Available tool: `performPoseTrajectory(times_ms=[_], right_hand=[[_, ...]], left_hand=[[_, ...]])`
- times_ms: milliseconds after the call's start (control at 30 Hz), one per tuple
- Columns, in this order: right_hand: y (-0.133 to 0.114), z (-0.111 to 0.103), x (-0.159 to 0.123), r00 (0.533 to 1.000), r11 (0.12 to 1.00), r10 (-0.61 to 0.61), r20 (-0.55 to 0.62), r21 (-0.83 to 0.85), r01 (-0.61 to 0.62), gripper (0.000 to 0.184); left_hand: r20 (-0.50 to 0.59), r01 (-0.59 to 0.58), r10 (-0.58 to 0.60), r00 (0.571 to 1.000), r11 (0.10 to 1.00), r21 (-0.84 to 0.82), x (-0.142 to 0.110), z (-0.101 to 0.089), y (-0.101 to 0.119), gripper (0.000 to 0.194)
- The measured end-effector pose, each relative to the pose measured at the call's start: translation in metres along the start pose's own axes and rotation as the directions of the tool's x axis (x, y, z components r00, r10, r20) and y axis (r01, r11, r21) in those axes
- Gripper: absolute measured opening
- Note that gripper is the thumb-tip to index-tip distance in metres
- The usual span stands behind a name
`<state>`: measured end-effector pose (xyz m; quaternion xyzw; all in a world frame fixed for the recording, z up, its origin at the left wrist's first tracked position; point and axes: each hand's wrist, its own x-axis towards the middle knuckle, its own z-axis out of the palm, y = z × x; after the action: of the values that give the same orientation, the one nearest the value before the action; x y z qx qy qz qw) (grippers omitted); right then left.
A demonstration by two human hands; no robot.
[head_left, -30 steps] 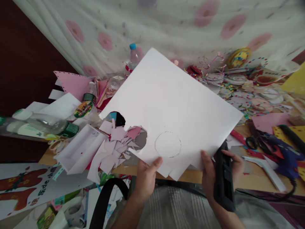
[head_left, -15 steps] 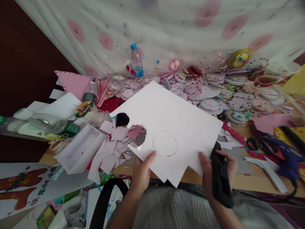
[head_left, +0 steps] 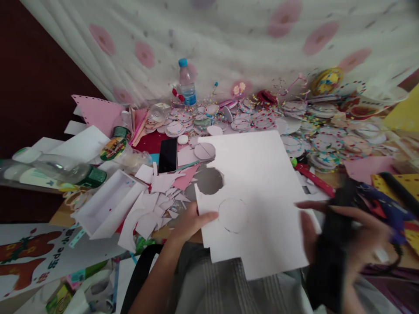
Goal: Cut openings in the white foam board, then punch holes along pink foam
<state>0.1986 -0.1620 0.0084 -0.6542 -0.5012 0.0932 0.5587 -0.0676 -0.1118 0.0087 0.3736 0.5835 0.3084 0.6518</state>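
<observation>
A white foam-board-like sheet (head_left: 262, 183) lies tilted in front of me, with a ragged round bite cut out of its left edge and stepped notches along its near edge. A pencilled circle (head_left: 233, 215) is drawn on it near that bite. My left hand (head_left: 193, 218) grips the sheet's left edge, thumb on top and fingers underneath. Blurred by motion, my right hand (head_left: 363, 231) is wrapped round a chunky black hand-held tool (head_left: 330, 253), its kind unclear, over the sheet's right edge. Beyond the sheet, a cut white disc (head_left: 204, 151) lies on the table.
White scraps (head_left: 160, 196) and an open white box (head_left: 109, 205) lie left, near plastic bottles (head_left: 70, 169). A black phone (head_left: 168, 155) rests behind the scraps. Bead-trimmed discs (head_left: 265, 118) crowd the back. Scissors and a blue glue gun (head_left: 376, 203) sit right.
The sheet has come down and turned clockwise, uncovering the phone and discs behind it. My right hand has let go of the sheet and moved right with the black tool. My left hand keeps its grip.
</observation>
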Motion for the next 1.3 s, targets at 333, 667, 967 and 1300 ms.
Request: performPoseTrajectory(times_ms=[333,667,967,1300], right_hand=[[-0.012,0.064,-0.029,0.741,0.925,-0.349,0.574,0.084,0.370,0.032],[-0.037,0.046,-0.025,0.756,0.945,-0.316,0.573,0.117,0.306,0.035],[-0.039,0.045,-0.024,0.775,0.945,-0.322,0.544,0.136,0.297,0.039],[-0.036,0.041,-0.028,0.808,0.972,-0.152,0.568,0.234,0.018,0.040]], left_hand=[[0.132,0.084,-0.069,0.989,0.991,-0.109,0.012,0.000,-0.001,0.043],[0.228,0.023,0.026,0.973,0.977,-0.212,-0.005,-0.003,0.006,0.053],[0.234,0.063,-0.017,0.972,0.980,-0.189,-0.007,0.003,0.016,0.056],[0.209,0.163,-0.108,0.972,0.949,-0.268,-0.008,0.006,0.020,0.048]])
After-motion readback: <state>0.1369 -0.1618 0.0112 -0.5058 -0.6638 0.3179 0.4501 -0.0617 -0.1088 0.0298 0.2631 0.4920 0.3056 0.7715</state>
